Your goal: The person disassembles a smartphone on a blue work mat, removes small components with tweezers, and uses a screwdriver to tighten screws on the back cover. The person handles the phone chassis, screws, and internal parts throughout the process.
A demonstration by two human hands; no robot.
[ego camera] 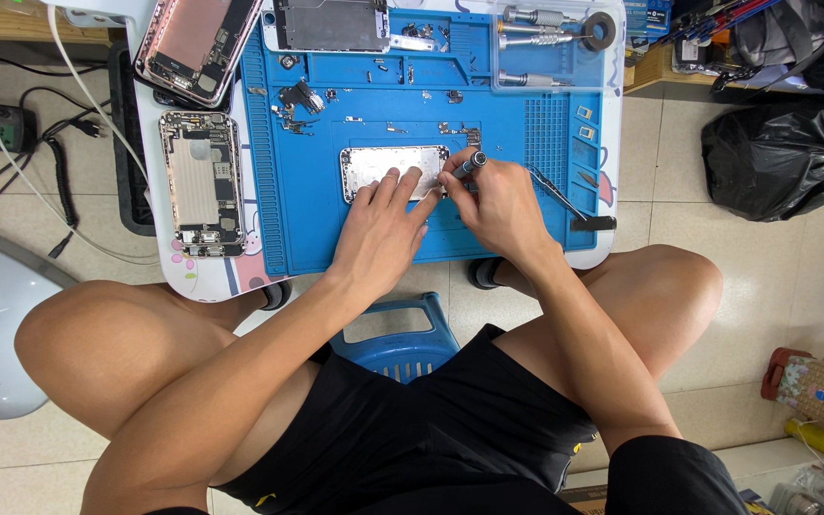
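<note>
A silver phone housing [374, 167] lies face-open in the middle of the blue work mat [507, 133]. My left hand [383, 229] rests flat on it, fingers spread over its lower right part. My right hand [498, 205] grips a small screwdriver [472, 163] with a blue-grey handle, its tip down at the housing's right edge. Small screws and loose metal parts [302, 100] are scattered on the mat above the housing.
Two other opened phones, a gutted chassis [200, 183] and a pink-gold one [197, 43], lie left of the mat. A metal plate [331, 24] and a clear tray of drivers [545, 43] sit at the back. Tweezers [560, 195] lie right. A black bag [779, 157] stands on the floor.
</note>
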